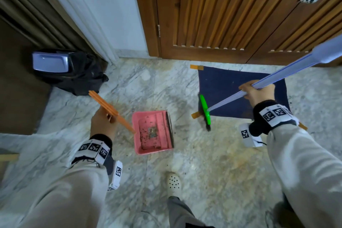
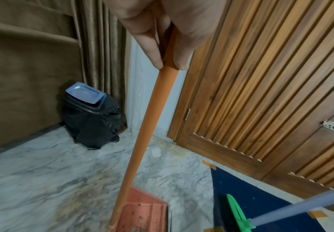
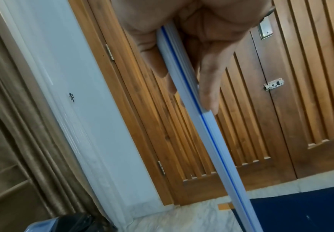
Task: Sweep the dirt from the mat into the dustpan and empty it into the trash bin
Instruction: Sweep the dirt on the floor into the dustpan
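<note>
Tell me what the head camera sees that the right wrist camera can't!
Only the head view shows the pink plastic dustpan holding dirt, the left hand gripping its orange handle, and the green broom head. Only the right wrist view shows a small dark gecko on the white wall. Both show the right hand gripping the pale blue broom pole and the navy mat.

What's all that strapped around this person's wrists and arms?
Both arms wear light beige sleeves. Each wrist has a black cuff wrapped by a white band of black square code markers, plus a small white tagged box. The left hand and right hand are bare.
</note>
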A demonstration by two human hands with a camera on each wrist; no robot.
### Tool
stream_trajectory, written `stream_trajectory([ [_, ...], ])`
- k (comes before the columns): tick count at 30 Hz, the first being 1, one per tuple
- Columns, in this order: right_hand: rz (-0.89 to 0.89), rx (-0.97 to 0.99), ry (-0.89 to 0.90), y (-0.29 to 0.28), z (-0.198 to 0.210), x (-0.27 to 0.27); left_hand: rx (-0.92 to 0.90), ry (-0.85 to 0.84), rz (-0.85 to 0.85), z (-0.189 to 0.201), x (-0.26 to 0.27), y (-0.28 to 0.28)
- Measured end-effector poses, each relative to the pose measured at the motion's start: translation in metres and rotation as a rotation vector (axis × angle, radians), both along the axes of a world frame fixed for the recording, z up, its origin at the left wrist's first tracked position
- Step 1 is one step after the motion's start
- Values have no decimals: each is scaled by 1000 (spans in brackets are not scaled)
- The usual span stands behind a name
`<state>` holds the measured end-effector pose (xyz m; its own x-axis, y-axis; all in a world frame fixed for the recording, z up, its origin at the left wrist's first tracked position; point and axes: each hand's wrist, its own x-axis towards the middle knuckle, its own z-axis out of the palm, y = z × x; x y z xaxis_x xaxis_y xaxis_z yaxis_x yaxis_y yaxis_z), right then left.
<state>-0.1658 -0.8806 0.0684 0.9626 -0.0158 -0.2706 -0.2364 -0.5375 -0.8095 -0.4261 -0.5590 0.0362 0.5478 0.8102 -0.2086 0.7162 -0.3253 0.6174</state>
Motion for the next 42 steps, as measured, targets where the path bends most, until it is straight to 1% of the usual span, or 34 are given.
stream_trajectory([
  [2, -12, -18, 3, -3, -7, -4, 26, -18, 14, 6, -5, 4],
  [4, -6, -61, 32, 1, -22, -11, 60, -9, 2, 11, -11, 9],
  [6, 28, -114, 84, 10, -43, -20, 71, 3, 5, 10, -14, 14],
  [8, 48, -124, 156, 24, -59, -36, 60, 18, 26, 4, -18, 16],
  [10, 66, -92, 208, 40, -72, -56, 40, 33, 65, -5, -22, 14],
  [13, 141, 3, 265, 67, -81, -88, 22, 20, 106, -16, -29, 13],
  [15, 146, 81, 312, 82, -81, -103, 19, 15, 109, -17, -32, 15],
  [17, 198, 111, 329, 96, -79, -108, 17, 7, 121, -17, -34, 18],
  [19, 270, 111, 317, 106, -74, -106, 10, -10, 142, -16, -38, 21],
  [21, 287, 100, 275, 111, -64, -100, 0, -33, 164, -16, -44, 23],
  [26, 181, 127, 235, 106, -28, -75, 31, -58, 179, -9, -71, 28],
  [31, 153, 73, 86, 110, -8, -47, 72, -22, 218, 0, -114, 49],
  [34, 160, 15, 47, 122, -13, -43, 117, -18, 226, 6, -138, 61],
  [37, 230, -52, 49, 137, -25, -58, 156, 7, 252, 7, -159, 68],
  [39, 288, -111, 70, 149, -38, -74, 152, 8, 299, 5, -170, 67],
  [42, 308, -137, 138, 167, -62, -98, 118, 29, 347, -6, -185, 63],
])
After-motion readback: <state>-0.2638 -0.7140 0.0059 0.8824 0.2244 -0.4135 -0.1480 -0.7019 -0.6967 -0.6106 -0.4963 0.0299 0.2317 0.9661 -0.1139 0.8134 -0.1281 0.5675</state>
